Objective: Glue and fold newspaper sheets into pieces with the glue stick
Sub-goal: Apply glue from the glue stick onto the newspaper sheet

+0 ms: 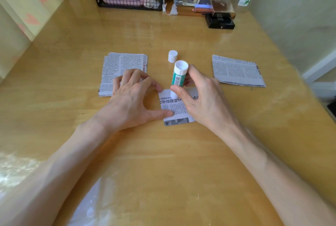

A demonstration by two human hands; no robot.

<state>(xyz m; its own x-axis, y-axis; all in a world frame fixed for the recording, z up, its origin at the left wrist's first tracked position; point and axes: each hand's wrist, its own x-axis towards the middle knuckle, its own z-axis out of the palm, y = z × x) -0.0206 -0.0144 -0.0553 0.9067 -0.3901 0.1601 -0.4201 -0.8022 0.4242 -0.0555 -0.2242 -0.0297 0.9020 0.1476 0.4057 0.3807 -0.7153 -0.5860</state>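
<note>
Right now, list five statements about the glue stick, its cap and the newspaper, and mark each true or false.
1. The right hand grips the glue stick, with its lower end down on the small newspaper piece. True.
2. The white cap is on the glue stick. False: it stands on the table just beyond the stick.
3. The left hand holds the cap. False: its thumb presses the small piece's left edge.
4. A stack of newspaper sheets lies left of the small piece. True.
5. A folded newspaper lies to the right, touched by neither of the hands. True.
</note>
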